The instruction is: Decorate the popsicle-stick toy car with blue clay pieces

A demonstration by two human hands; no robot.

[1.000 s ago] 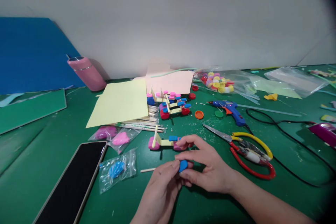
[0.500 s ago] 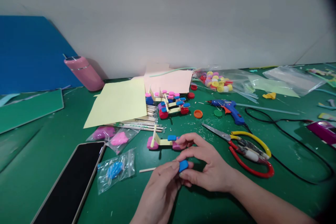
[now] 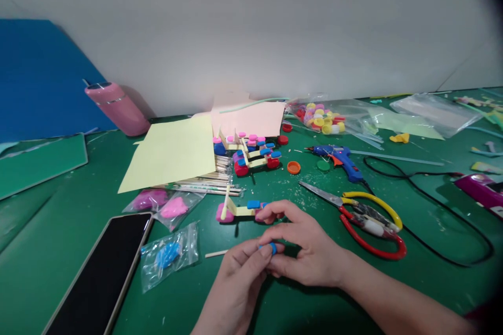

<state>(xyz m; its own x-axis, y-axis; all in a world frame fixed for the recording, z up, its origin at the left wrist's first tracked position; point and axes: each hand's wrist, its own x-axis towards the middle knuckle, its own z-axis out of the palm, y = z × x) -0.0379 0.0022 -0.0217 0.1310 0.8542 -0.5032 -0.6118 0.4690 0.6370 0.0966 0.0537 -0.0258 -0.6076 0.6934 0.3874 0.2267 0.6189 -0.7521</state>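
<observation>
A small piece of blue modelling clay [image 3: 273,247] is pinched between the fingertips of both hands. My left hand [image 3: 242,271] has its thumb over it, so much of the clay is hidden. On the other side, the thumb and fingers of my right hand [image 3: 304,251] close round it. Just beyond them stands a little toy vehicle [image 3: 244,211] with pink-purple wheels, a pale stick frame and a blue clay pad; my right fingers cover its right end from view. A thin wooden stick [image 3: 216,254] lies beside my left hand. A bag of blue clay [image 3: 168,255] is farther left.
Phone [image 3: 100,272] at front left; bags of pink clay [image 3: 174,208] behind it. Scissors [image 3: 353,209], a glue gun [image 3: 334,155] and its black cord lie right. More toy vehicles [image 3: 257,159], yellow paper [image 3: 173,149] and bagged bottle caps [image 3: 320,118] are farther back.
The blue clay has turned between my fingers, and my left thumb now covers more of it. The whole view has shifted slightly; the things on the table stay put.
</observation>
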